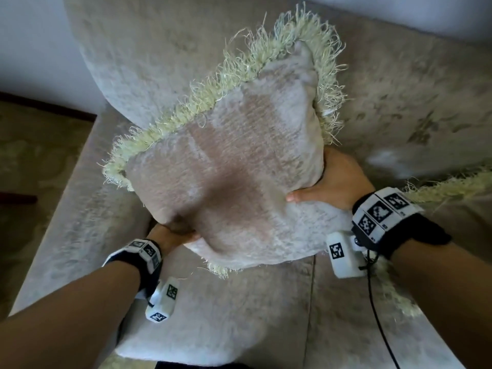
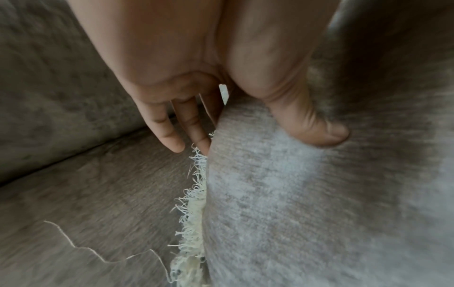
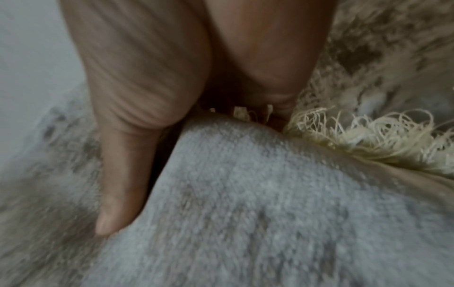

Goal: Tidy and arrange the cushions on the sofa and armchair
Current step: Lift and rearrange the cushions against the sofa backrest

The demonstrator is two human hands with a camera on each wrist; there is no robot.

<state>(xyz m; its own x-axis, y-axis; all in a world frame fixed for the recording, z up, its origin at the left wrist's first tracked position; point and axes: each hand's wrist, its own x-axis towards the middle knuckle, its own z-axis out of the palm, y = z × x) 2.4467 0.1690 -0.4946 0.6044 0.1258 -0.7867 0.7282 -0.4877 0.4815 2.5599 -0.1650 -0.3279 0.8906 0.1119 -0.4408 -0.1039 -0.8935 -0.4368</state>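
Note:
A grey-beige cushion [image 1: 226, 169] with a pale yellow fringe is held up over the sofa seat [image 1: 239, 315], tilted with one corner toward the backrest. My left hand [image 1: 175, 234] grips its lower left corner, thumb [image 2: 317, 128] on the front face [image 2: 319, 203] and fingers [image 2: 169, 132] behind the fringed edge. My right hand [image 1: 332, 182] grips the right edge, thumb [image 3: 120, 184] pressed into the front cloth [image 3: 245, 213], its fingers hidden behind the cushion.
The sofa backrest [image 1: 159, 62] rises behind the cushion and an armrest [image 1: 66, 209] runs along the left. The fringe of a second cushion [image 1: 452, 185] shows at the right edge. Patterned carpet [image 1: 26, 155] lies left of the sofa.

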